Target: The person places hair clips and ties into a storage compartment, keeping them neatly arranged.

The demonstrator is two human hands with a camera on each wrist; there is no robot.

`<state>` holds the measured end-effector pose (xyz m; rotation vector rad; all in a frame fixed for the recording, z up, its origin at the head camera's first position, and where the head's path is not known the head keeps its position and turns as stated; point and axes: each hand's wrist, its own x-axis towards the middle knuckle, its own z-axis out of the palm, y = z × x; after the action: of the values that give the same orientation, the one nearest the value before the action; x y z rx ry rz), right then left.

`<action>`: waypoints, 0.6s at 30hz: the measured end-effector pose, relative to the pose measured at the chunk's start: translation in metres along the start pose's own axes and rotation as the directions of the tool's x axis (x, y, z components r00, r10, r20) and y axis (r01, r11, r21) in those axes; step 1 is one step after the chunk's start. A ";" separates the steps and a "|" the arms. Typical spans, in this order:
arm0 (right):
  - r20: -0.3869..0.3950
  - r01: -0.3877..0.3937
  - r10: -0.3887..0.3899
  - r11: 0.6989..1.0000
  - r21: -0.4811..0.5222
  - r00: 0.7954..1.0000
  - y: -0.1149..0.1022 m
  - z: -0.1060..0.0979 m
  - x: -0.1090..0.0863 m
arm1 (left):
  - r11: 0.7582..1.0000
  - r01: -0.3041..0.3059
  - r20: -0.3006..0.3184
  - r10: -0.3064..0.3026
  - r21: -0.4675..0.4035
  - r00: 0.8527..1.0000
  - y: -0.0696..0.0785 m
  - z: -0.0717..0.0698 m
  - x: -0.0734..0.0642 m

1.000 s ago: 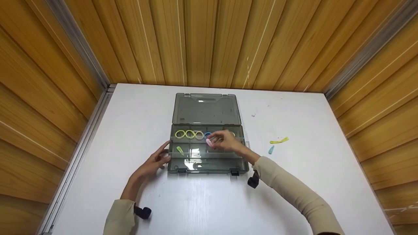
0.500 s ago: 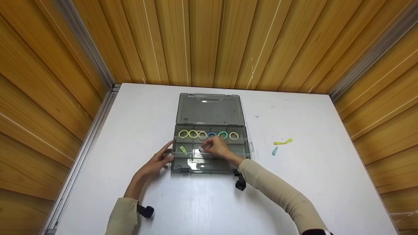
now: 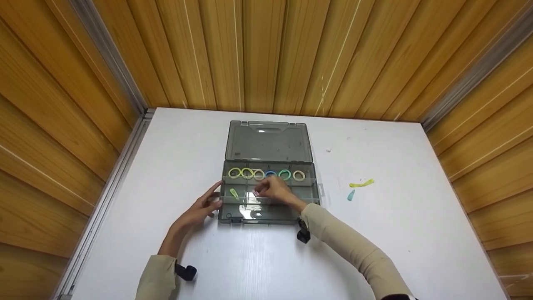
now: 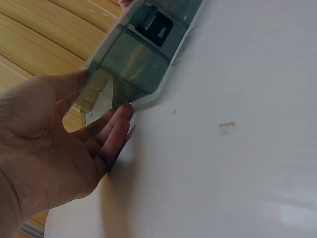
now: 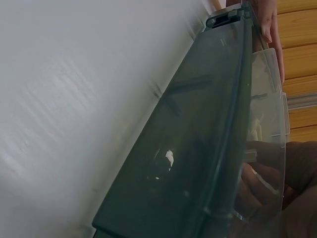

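As the white table (image 3: 245, 260) extends from the foreground, the left hand (image 3: 200, 209) comes first, its fingers relaxed and spread against the left side of an opened smoky-grey translucent plastic case (image 3: 279, 215); it appears to steady the case. Beyond the front row, the right hand (image 3: 275, 188), separate from the left, pinches a small pale-pink piece (image 3: 255, 193) at the second compartment from the left of the middle row. Fingers largely hide the piece; whether it touches the floor cannot be told. The step in hand is judged to be its placement; the next move calls for lowering it fully and parting the fingertips without catching the clear plastic divider (image 5: 267, 94).

One compartment to the left lies a slim yellow-green clip (image 3: 234, 193). Well to the right, on the table, lie a tapered pale-blue clip (image 3: 351, 195) and, just behind it, a long thin yellow piece (image 3: 360, 184). Six coloured rings (image 3: 229, 173) line the back row, below the folded-back grey lid (image 3: 268, 146).
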<state>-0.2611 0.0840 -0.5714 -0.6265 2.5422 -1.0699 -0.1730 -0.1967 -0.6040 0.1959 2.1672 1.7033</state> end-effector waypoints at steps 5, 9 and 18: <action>0.008 0.017 -0.017 1.000 -0.016 1.000 0.001 -0.003 -0.002 | 1.000 0.009 0.007 -0.009 -0.008 1.000 0.002 -0.001 0.002; 0.004 0.010 -0.010 1.000 0.011 1.000 0.002 -0.005 -0.006 | 0.999 0.035 -0.009 -0.035 -0.007 0.999 0.002 0.000 0.005; -0.065 0.066 -0.059 0.991 0.115 0.996 0.015 -0.033 -0.032 | 1.000 -0.001 0.005 0.001 0.001 1.000 0.000 -0.001 0.000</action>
<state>-0.2525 0.1291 -0.5564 -0.6554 2.5040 -1.2687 -0.1731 -0.1983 -0.6039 0.2006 2.1653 1.7002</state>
